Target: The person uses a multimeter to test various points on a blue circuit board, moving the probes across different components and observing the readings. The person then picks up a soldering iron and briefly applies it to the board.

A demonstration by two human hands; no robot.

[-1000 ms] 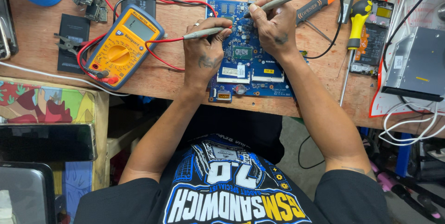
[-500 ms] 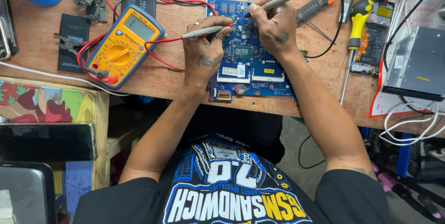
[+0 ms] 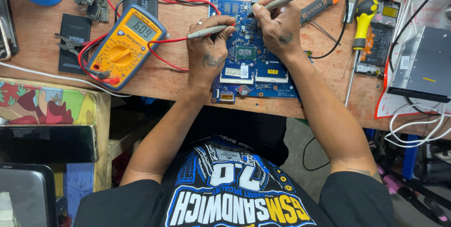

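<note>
Hands pinch grey test probes: our left hand (image 3: pixel 209 53) and right hand (image 3: pixel 278 27) press tips onto the blue rectangular circuit board (image 3: pixel 249 74) flat on our wooden desk (image 3: pixel 164 79).

A worn wooden counter (image 3: pixel 178 79) is seen carrying a blue circuit board (image 3: pixel 249 62) at its front edge. A yellow multimeter (image 3: pixel 124 46) is laid to its left, a yellow-handled screwdriver (image 3: pixel 359 39) to its right, and a grey metal drive (image 3: pixel 420 65) further right.
</note>
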